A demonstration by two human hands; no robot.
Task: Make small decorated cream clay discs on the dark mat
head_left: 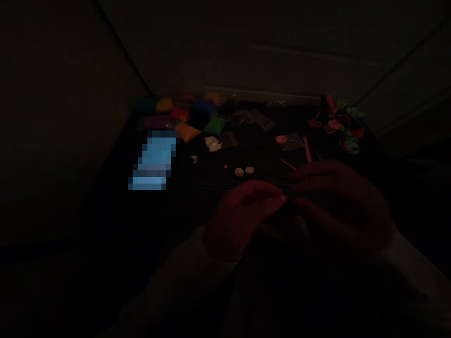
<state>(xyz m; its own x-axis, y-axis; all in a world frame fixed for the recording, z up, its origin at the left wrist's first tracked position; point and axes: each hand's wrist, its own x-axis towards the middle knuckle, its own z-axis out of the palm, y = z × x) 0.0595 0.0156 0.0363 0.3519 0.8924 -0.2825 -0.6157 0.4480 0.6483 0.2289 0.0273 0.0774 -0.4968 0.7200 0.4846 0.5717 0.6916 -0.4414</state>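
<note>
The scene is very dark. My left hand (239,216) and my right hand (338,206) meet fingertip to fingertip in front of me, above a dark work surface (211,188). Their fingers pinch together around something small and dark that I cannot make out. Just beyond my hands lie two small pale round pieces (244,171) and a thin pink stick (289,165).
Several coloured clay packets (186,119) lie at the back left, with clear plastic bags (260,119) and a pink lump in a bag (282,139) beside them. A pile of colourful small figures (340,124) sits at the back right. A lit, blurred screen (155,162) glows on the left.
</note>
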